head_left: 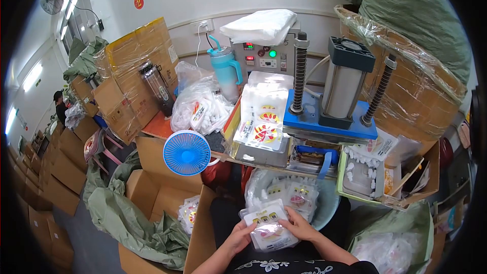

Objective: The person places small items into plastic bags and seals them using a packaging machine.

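Low in front of my body, a small stack of printed plastic pouches (269, 224) is held between both hands. My left hand (238, 237) grips its left edge, thumb on top. My right hand (300, 225) has the right edge, with its thumb also on the front face. The fingers beneath the stack are hidden. Just beyond, a round pale basin (327, 207) holds more pouches (299, 195) with white spouts. At the left, an open cardboard box (167, 185) contains similar pouches (189, 214).
A press with a blue plate (329, 122) stands on the bench, beside flat printed pouches (264, 116). White spouts fill a tray (362, 176) at right. A blue fan (186, 153) juts from the bench's left front. Green sacking (109, 223) drapes over the box.
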A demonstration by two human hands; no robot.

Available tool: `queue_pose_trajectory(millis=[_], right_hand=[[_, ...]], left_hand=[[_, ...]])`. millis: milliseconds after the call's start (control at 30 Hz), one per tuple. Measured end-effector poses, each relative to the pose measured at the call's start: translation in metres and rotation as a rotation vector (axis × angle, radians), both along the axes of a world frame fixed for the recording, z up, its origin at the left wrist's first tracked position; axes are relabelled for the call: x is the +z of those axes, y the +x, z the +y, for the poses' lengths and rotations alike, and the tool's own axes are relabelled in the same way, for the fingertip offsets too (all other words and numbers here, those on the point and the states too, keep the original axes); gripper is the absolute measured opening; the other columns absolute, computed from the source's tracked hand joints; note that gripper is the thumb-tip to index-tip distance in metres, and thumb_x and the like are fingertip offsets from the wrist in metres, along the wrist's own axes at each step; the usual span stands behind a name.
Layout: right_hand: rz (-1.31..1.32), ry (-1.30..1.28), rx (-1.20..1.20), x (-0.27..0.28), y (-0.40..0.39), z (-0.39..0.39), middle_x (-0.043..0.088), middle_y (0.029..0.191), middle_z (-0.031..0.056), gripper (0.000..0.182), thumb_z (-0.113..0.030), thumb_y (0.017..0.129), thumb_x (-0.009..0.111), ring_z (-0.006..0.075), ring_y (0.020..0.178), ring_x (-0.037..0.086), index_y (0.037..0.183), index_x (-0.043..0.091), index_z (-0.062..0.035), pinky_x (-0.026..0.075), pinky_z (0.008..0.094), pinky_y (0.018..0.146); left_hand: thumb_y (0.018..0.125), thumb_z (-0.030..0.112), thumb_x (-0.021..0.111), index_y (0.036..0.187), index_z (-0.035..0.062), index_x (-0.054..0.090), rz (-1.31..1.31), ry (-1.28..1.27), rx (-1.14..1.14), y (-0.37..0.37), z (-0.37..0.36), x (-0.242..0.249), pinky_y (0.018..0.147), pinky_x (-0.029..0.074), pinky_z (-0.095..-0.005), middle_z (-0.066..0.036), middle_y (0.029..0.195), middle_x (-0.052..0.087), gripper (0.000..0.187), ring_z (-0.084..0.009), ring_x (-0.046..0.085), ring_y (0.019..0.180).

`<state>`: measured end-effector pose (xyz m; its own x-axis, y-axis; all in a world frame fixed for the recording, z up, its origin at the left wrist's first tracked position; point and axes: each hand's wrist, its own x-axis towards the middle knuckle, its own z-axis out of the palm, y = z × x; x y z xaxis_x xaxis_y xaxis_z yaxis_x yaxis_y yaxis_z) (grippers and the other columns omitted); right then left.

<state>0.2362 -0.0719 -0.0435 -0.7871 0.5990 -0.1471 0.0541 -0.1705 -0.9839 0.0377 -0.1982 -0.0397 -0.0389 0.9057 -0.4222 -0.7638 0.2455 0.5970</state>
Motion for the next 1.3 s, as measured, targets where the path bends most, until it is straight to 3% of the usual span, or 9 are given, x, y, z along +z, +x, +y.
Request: queue_pose_trajectory(millis=[333, 567, 667, 767, 1000, 1100, 1133, 1200, 1300], right_hand=[[0.008, -0.15, -0.115, -0.028, 0.01, -0.011, 0.061, 0.111, 0.0129, 0.056, -0.023, 0.097, 0.056, 0.0166, 0.101, 0.059, 0.143, 0.029, -0.0056, 0.049, 0.0296, 0.083], [0.004, -0.314, -0.208, -0.018, 0.039, 0.004, 0.066, 0.106, 0.0099, 0.032, -0.02, 0.099, 0.051, 0.0158, 0.095, 0.063, 0.126, 0.05, -0.0038, 0.05, 0.0278, 0.081], [-0.005, -0.311, -0.218, -0.019, 0.045, 0.003, 0.066, 0.106, 0.0102, 0.032, -0.02, 0.098, 0.052, 0.0159, 0.095, 0.063, 0.125, 0.05, -0.0032, 0.05, 0.0272, 0.08], [0.029, -0.3, -0.294, -0.022, 0.056, 0.01, 0.066, 0.103, 0.01, 0.028, -0.016, 0.098, 0.052, 0.0149, 0.09, 0.063, 0.122, 0.053, -0.0023, 0.05, 0.0263, 0.077], [-0.17, 0.372, -0.849, -0.039, 0.108, 0.034, 0.062, 0.088, 0.0023, 0.014, -0.009, 0.095, 0.054, 0.007, 0.076, 0.055, 0.106, 0.06, -0.0014, 0.045, 0.0217, 0.067], [-0.201, 0.546, -1.082, -0.065, 0.132, 0.062, 0.059, 0.108, 0.0067, 0.029, -0.009, 0.095, 0.055, 0.0138, 0.092, 0.056, 0.122, 0.052, -0.001, 0.045, 0.0255, 0.081], [-0.198, 0.552, -1.075, -0.081, 0.142, 0.075, 0.059, 0.108, 0.0067, 0.029, -0.009, 0.095, 0.055, 0.0138, 0.092, 0.056, 0.122, 0.052, -0.001, 0.045, 0.0255, 0.081], [-0.221, 0.025, -1.101, -0.131, 0.159, 0.099, 0.056, 0.12, 0.0085, 0.042, -0.015, 0.093, 0.06, 0.0182, 0.105, 0.052, 0.131, 0.047, -0.0025, 0.04, 0.0291, 0.092], [-0.271, -0.003, -1.06, -0.148, 0.148, 0.124, 0.053, 0.129, 0.0082, 0.05, -0.025, 0.091, 0.063, 0.0194, 0.115, 0.048, 0.133, 0.047, -0.0041, 0.037, 0.0311, 0.098]], left_hand=[[0.092, 0.007, 0.059, 0.115, 0.0011, 0.057, 0.356, 0.05, 0.241, -0.028, 0.038, 0.013, 0.083, 0.053, -0.0325, -0.009, 0.11, 0.066, 0.024, -0.0169, 0.065, 0.093], [0.095, 0.011, 0.053, 0.128, 0.002, 0.046, 0.493, 0.224, 0.317, -0.1, 0.199, 0.09, 0.091, 0.05, -0.0396, -0.011, 0.119, 0.059, 0.035, -0.0227, 0.06, 0.107], [0.091, 0.021, 0.061, 0.141, -0.0037, 0.032, 0.817, 0.147, 0.487, -0.098, 0.254, 0.119, 0.1, 0.039, -0.0347, -0.018, 0.136, 0.046, 0.063, -0.0239, 0.048, 0.121], [0.088, 0.02, 0.063, 0.142, -0.0045, 0.029, 1.362, 0.281, 0.746, -0.1, 0.273, 0.05, 0.106, 0.033, -0.0356, -0.023, 0.14, 0.042, 0.069, -0.0288, 0.043, 0.129], [0.088, 0.004, 0.058, 0.131, -0.0026, 0.044, 1.286, 0.25, 0.716, -0.046, 0.146, 0.002, 0.101, 0.04, -0.0366, -0.016, 0.128, 0.05, 0.045, -0.0269, 0.049, 0.121], [0.093, 0.009, 0.057, 0.135, -0.0032, 0.042, 1.31, 0.04, 0.511, -0.045, 0.092, -0.078, 0.097, 0.044, -0.033, -0.015, 0.13, 0.053, 0.047, -0.0221, 0.053, 0.117], [0.094, 0.012, 0.058, 0.136, -0.0045, 0.041, 1.188, -0.001, 0.431, -0.041, 0.084, -0.095, 0.096, 0.044, -0.0323, -0.016, 0.13, 0.053, 0.049, -0.0212, 0.053, 0.117], [0.094, 0.022, 0.061, 0.139, -0.0051, 0.038, 0.896, -0.061, 0.23, -0.04, 0.08, -0.11, 0.097, 0.042, -0.0301, -0.016, 0.129, 0.053, 0.058, -0.0196, 0.053, 0.117], [0.094, 0.037, 0.059, 0.137, -0.0065, 0.041, 0.857, -0.093, 0.052, -0.053, 0.099, -0.117, 0.097, 0.041, -0.0288, -0.015, 0.128, 0.055, 0.064, -0.017, 0.054, 0.114]])
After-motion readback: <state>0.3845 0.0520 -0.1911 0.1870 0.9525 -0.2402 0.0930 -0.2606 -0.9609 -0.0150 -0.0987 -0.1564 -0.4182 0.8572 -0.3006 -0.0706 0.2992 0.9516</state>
